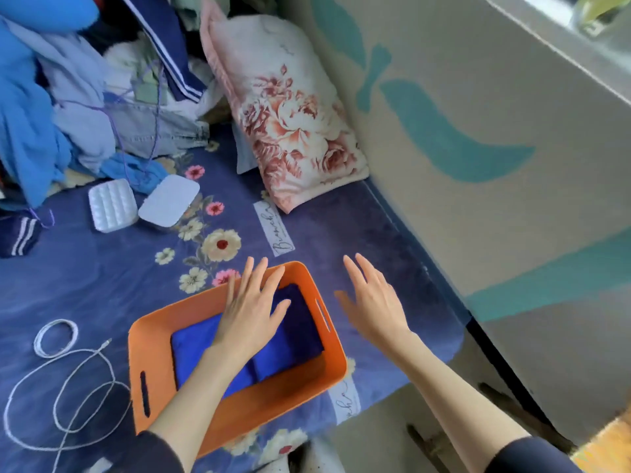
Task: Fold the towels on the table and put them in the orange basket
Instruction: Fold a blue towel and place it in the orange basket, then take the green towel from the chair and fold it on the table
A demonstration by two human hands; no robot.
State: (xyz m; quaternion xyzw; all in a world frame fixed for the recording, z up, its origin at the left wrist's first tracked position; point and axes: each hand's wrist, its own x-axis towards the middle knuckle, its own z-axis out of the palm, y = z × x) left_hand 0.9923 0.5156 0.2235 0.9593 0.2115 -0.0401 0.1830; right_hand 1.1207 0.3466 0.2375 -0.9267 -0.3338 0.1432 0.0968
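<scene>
An orange basket [155, 339] stands on the blue flowered blanket, low in the middle of the head view. Folded dark blue towels [300, 332] lie inside it, side by side. My left hand [254, 307] is spread flat over the towels in the basket, fingers straight and reaching over the far rim. My right hand [372, 302] hovers open just right of the basket, over the blanket, holding nothing.
A white cable [68, 367] coils left of the basket. Two white cases [111, 204] lie farther back, with a pile of clothes [51, 97] behind them. A floral pillow [290, 107] leans on the wall [478, 131] at right. The blanket's edge runs along the right.
</scene>
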